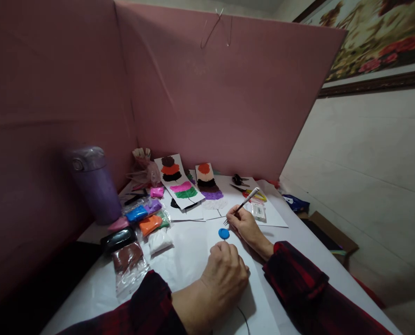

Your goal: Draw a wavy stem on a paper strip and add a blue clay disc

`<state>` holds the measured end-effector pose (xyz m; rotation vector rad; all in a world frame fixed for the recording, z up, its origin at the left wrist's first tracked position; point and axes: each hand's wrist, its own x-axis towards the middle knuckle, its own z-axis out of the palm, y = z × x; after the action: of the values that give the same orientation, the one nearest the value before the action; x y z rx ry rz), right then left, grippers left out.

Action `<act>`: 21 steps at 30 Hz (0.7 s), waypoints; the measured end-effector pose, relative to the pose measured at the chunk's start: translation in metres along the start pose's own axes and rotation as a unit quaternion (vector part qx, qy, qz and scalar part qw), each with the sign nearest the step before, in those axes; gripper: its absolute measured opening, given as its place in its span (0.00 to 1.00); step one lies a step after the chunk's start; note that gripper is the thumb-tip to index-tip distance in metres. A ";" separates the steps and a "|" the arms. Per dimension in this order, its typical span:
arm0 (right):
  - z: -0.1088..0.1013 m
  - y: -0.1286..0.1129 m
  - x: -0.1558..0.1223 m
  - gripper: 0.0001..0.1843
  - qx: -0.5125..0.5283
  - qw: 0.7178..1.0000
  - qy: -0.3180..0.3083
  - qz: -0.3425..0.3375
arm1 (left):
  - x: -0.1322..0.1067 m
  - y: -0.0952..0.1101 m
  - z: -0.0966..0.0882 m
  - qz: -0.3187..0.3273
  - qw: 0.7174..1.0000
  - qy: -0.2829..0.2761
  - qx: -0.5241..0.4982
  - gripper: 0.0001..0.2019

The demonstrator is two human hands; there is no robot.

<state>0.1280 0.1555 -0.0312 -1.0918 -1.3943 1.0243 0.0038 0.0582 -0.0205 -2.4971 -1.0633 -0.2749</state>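
A flat blue clay disc [224, 233] lies on a white sheet of paper [259, 298] in front of me. In my right hand [246, 226] is a fork [248, 197], held like a pen; its tines point down just above the far right edge of the disc. My left hand [224, 272] rests on the paper on the near side of the disc, its fingers curled under. Whatever those fingers hold, if anything, is hidden. A thin dark line runs on the paper below the left wrist.
Packets of coloured clay [150, 224] lie at the left beside a purple flask [97, 186]. Behind the disc are cards with coloured shapes [179, 182], yellow-handled scissors [258, 194], a small clear packet [258, 211] and keys [238, 179]. Pink panels [207, 102] stand behind and left.
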 end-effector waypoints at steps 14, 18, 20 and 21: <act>-0.001 -0.002 -0.002 0.09 -0.020 0.999 -0.035 -0.007 | 0.002 -0.002 -0.002 0.003 1.000 -0.010 -0.011 0.09; 0.000 -0.002 -0.003 0.09 -0.024 0.999 -0.038 -0.007 | 0.002 -0.002 -0.005 0.009 1.000 -0.024 -0.013 0.09; 0.000 -0.002 -0.003 0.10 -0.024 0.999 -0.030 -0.008 | 0.002 -0.002 -0.006 0.009 0.999 -0.028 -0.013 0.09; 0.000 -0.001 -0.003 0.10 -0.023 0.999 -0.025 -0.008 | 0.002 -0.003 -0.007 0.008 0.999 -0.029 -0.013 0.09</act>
<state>0.1280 0.1523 -0.0308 -1.0941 -1.4706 1.0186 0.0034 0.0584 -0.0130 -2.5507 -1.0685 -0.2135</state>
